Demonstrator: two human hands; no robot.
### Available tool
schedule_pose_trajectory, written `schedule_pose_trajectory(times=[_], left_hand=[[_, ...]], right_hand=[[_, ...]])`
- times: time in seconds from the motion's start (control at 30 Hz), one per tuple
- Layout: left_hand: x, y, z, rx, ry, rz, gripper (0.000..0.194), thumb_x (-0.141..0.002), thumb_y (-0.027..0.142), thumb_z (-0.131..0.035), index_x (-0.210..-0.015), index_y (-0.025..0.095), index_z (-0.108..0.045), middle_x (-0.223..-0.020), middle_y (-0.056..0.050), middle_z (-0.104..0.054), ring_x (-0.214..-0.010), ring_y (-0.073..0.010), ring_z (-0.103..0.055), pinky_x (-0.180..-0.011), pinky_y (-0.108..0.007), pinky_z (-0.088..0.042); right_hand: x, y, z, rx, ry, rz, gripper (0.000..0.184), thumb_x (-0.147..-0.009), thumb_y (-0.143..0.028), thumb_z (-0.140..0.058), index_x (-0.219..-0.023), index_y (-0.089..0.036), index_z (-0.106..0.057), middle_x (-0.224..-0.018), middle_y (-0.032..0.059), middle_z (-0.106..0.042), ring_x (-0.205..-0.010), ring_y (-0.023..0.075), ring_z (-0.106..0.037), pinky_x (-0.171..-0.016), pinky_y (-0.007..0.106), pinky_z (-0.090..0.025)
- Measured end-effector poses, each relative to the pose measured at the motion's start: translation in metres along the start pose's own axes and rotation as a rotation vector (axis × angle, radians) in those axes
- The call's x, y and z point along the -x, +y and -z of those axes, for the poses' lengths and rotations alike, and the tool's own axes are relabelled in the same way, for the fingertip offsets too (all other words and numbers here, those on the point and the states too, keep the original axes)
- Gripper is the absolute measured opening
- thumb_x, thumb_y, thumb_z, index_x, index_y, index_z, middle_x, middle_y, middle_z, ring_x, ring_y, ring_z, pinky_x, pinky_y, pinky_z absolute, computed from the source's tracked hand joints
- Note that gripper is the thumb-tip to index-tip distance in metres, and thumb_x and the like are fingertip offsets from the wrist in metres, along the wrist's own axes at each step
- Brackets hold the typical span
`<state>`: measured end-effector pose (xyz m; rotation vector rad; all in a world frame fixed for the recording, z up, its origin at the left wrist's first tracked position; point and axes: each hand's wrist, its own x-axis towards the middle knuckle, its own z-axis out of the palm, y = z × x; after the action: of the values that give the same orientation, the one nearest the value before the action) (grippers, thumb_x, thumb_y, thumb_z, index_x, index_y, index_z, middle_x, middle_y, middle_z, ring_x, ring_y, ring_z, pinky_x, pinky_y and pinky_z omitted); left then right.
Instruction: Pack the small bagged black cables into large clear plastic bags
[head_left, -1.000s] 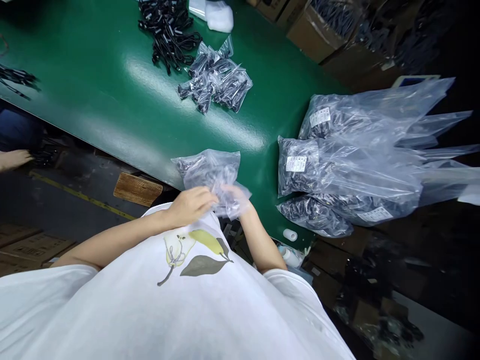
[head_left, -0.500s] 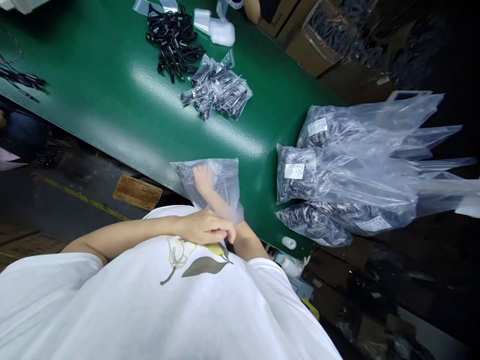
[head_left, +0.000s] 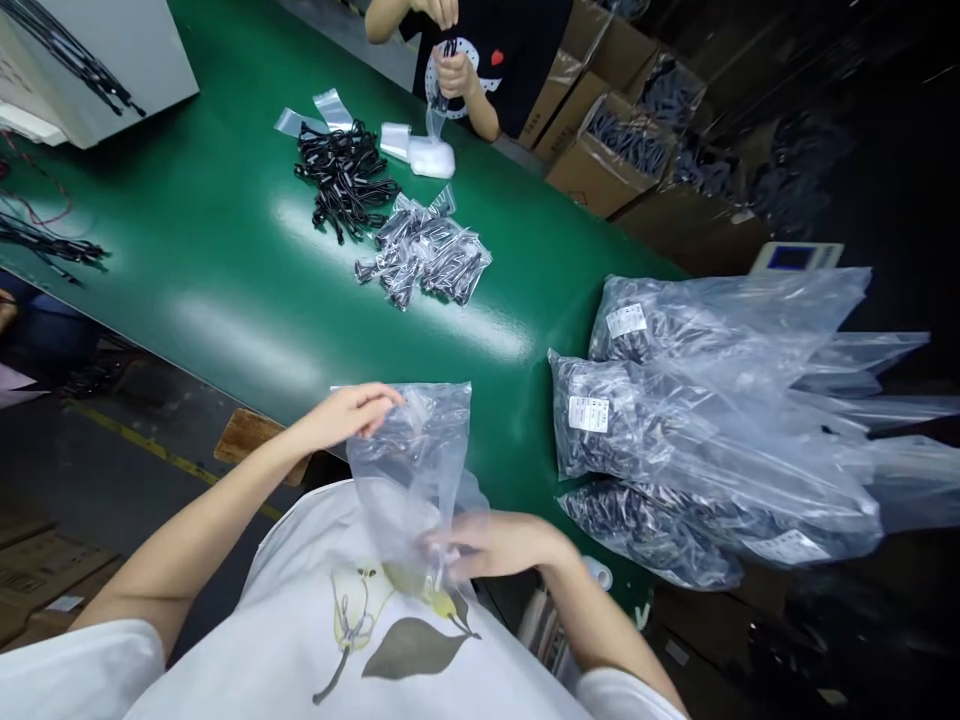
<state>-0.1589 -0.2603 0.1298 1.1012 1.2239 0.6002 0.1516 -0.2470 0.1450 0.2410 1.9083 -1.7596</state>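
A large clear plastic bag (head_left: 420,455) lies over the table's near edge and hangs towards my white shirt. My left hand (head_left: 356,412) is at the bag's far left corner, its fingers curled together on the plastic. Close to my shirt, my right hand (head_left: 469,545) is at the bag's near end, partly seen through the film. Motion smears its fingers, so I cannot tell whether they grip. Something shiny shows through the bag's far part, too unclear to name. Farther off lie small bagged cables (head_left: 427,250) and a heap of loose black cables (head_left: 343,180).
Large bags of cables (head_left: 600,420) with white labels stand on the right of the green table (head_left: 247,300). Opposite, a co-worker's hands (head_left: 454,72) hold a small bag and dark cables. Cartons (head_left: 600,155) stand beyond the far edge. A wooden stool (head_left: 251,437) is at lower left.
My right hand and forearm have come out of the bag towards my body. My left hand has moved from beside my right forearm to the bag's far left corner. The view has tilted up.
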Motion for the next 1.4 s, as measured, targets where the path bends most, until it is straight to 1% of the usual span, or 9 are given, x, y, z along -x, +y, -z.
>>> schedule_pose_trajectory(times=[0.07, 0.23, 0.4, 0.53, 0.63, 0.73, 0.93, 1.17, 1.4], left_hand=[[-0.053, -0.025, 0.022, -0.099, 0.179, 0.012, 0.045, -0.093, 0.044, -0.048, -0.124, 0.016, -0.065, -0.073, -0.002, -0.066, -0.065, -0.0171, -0.061, -0.064, -0.029, -0.049], [-0.211, -0.039, 0.052, -0.651, 0.391, -0.114, 0.060, -0.089, 0.030, -0.057, -0.146, 0.012, -0.049, -0.142, -0.020, -0.058, -0.130, -0.0348, -0.054, -0.110, -0.048, -0.042], [-0.310, -0.030, 0.039, -0.807, 0.357, -0.113, 0.061, -0.085, 0.018, -0.062, -0.144, 0.007, -0.050, -0.151, -0.025, -0.048, -0.143, -0.0380, -0.042, -0.119, -0.051, -0.032], [-0.334, -0.066, 0.000, -0.357, 0.161, -0.081, 0.047, -0.084, 0.020, -0.061, -0.131, 0.016, -0.063, -0.125, -0.016, -0.068, -0.121, -0.0309, -0.061, -0.111, -0.046, -0.043], [-0.335, -0.098, -0.034, -0.003, 0.109, 0.084, 0.057, -0.090, 0.031, -0.058, -0.145, 0.018, -0.052, -0.112, -0.012, -0.073, -0.096, -0.0235, -0.070, -0.092, -0.041, -0.055], [-0.317, -0.112, -0.052, 0.347, 0.331, 0.183, 0.071, -0.093, 0.042, -0.057, -0.156, 0.020, -0.034, -0.131, -0.015, -0.066, -0.109, -0.0228, -0.067, -0.093, -0.039, -0.054], [-0.272, -0.121, -0.034, 0.489, 0.552, 0.241, 0.070, -0.068, 0.041, -0.083, -0.127, 0.018, -0.053, -0.121, -0.012, -0.067, -0.114, -0.0256, -0.063, -0.105, -0.041, -0.046], [-0.236, -0.132, -0.001, 0.463, 0.624, 0.451, 0.032, -0.059, 0.021, -0.062, -0.090, 0.019, -0.059, -0.083, 0.000, -0.066, -0.083, -0.0184, -0.063, -0.084, -0.033, -0.051], [-0.217, -0.140, 0.020, 0.607, 0.577, 0.458, 0.039, -0.047, 0.017, -0.053, -0.085, 0.019, -0.062, -0.078, -0.002, -0.067, -0.079, -0.0196, -0.065, -0.075, -0.031, -0.050]], right_hand=[[0.032, 0.009, 0.053, -0.123, 0.031, -0.002, 0.042, -0.101, -0.039, -0.049, -0.134, -0.020, -0.064, -0.112, 0.0077, -0.077, -0.094, 0.0187, -0.075, -0.083, 0.029, -0.060], [-0.015, 0.060, 0.241, 0.508, 0.965, -0.264, 0.056, -0.093, -0.006, -0.037, -0.143, -0.022, -0.057, -0.141, 0.0111, -0.063, -0.131, 0.0236, -0.059, -0.117, 0.048, -0.042], [-0.100, 0.125, 0.407, 1.076, 0.716, -0.350, 0.060, -0.092, -0.003, -0.039, -0.148, -0.021, -0.050, -0.165, 0.0075, -0.037, -0.155, 0.0229, -0.029, -0.129, 0.054, -0.011], [-0.108, 0.170, 0.463, 1.089, 0.642, -0.372, 0.063, -0.090, -0.009, -0.055, -0.151, -0.018, -0.044, -0.158, 0.0127, -0.046, -0.148, 0.0240, -0.038, -0.128, 0.049, -0.017], [-0.106, 0.198, 0.437, 0.945, 0.814, -0.421, 0.080, -0.078, -0.026, -0.080, -0.148, -0.011, -0.045, -0.144, 0.0219, -0.054, -0.135, 0.0343, -0.048, -0.117, 0.051, -0.034], [-0.119, 0.205, 0.356, 0.652, 1.083, -0.576, 0.086, -0.080, -0.044, -0.079, -0.146, -0.002, -0.042, -0.132, 0.0301, -0.055, -0.124, 0.0405, -0.051, -0.104, 0.054, -0.044], [-0.144, 0.193, 0.223, -0.042, 1.227, -0.467, 0.057, -0.088, -0.039, -0.063, -0.138, -0.014, -0.051, -0.125, 0.0175, -0.060, -0.110, 0.0281, -0.059, -0.100, 0.043, -0.048], [-0.124, 0.216, 0.226, -0.554, 1.247, -0.339, 0.022, -0.081, -0.040, -0.059, -0.085, -0.019, -0.064, -0.073, -0.0037, -0.060, -0.070, 0.0142, -0.055, -0.075, 0.026, -0.047], [-0.102, 0.203, 0.227, -0.173, 1.291, -0.475, 0.036, -0.095, -0.025, -0.041, -0.119, -0.017, -0.066, -0.112, 0.0088, -0.070, -0.100, 0.0206, -0.064, -0.090, 0.031, -0.050]])
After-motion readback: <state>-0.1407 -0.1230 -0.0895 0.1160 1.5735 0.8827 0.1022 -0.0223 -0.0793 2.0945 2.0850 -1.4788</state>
